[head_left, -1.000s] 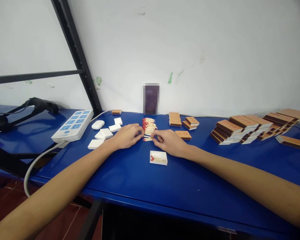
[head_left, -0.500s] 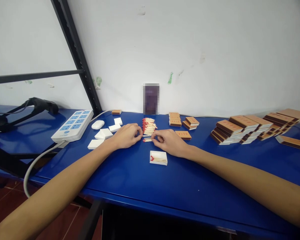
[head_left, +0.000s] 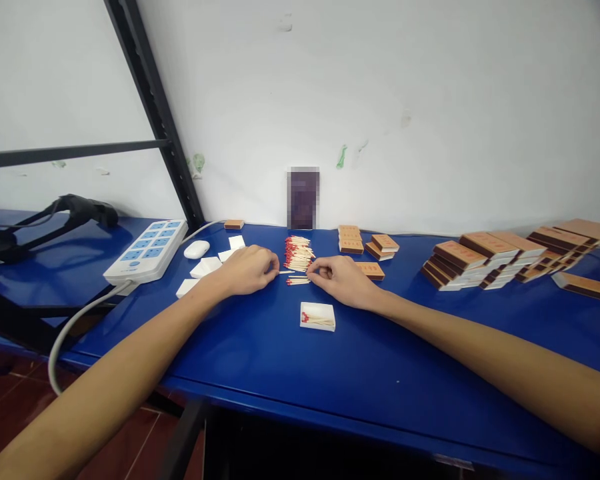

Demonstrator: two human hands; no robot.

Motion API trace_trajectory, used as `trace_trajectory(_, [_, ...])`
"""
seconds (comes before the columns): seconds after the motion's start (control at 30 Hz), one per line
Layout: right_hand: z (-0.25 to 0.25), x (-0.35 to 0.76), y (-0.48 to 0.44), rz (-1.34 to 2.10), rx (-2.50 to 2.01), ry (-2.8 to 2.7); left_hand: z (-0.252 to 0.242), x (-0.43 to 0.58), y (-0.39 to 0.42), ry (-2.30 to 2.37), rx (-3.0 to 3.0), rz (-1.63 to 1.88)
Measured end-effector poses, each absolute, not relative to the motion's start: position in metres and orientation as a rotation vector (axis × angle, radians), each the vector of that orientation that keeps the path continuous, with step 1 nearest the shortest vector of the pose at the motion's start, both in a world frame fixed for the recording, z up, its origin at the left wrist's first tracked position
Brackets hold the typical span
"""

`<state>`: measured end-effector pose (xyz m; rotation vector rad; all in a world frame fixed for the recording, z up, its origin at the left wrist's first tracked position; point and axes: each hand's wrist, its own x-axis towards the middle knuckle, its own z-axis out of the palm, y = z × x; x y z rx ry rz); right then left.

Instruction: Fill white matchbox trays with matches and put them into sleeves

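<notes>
A pile of red-headed matches [head_left: 299, 253] lies on the blue table between my hands. My left hand [head_left: 250, 270] is closed in a pinch, and a single match [head_left: 287, 272] juts out from its fingertips. Just in front of the pile, a few matches [head_left: 297, 281] lie side by side. My right hand [head_left: 343, 280] has its thumb and fingertips drawn together at the right ends of these matches; what they hold, if anything, is hidden. Nearer to me sits a white matchbox tray [head_left: 318, 317] with several matches inside, heads to the left.
White trays [head_left: 206, 268] and an earbud case [head_left: 197, 249] lie on the left, beside a power strip [head_left: 147, 252]. Closed matchboxes [head_left: 350, 239] stand behind my right hand. Many more are stacked [head_left: 480, 257] at the right. A blurred upright panel [head_left: 303, 200] leans on the wall.
My left hand has drawn slightly left, with a match now showing at its fingertips. My right hand has shifted a little right. More of the small row of matches shows.
</notes>
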<state>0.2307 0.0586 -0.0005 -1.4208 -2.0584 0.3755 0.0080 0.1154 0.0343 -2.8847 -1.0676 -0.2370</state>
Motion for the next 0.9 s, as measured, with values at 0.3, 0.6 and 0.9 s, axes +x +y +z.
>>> trace_trajectory(0.3, [-0.001, 0.230, 0.059, 0.328, -1.403, -1.999, 0.033, 0.012, 0.114, -1.040, -2.955, -0.303])
trace_trajectory(0.6, [-0.003, 0.232, 0.057, 0.377, -1.364, -1.861, 0.026, 0.023, 0.108, -1.052, -3.058, -0.461])
trace_trajectory(0.9, [-0.002, 0.231, 0.057, 0.397, -1.286, -1.772, 0.024, 0.024, 0.105, -1.039, -3.115, -0.552])
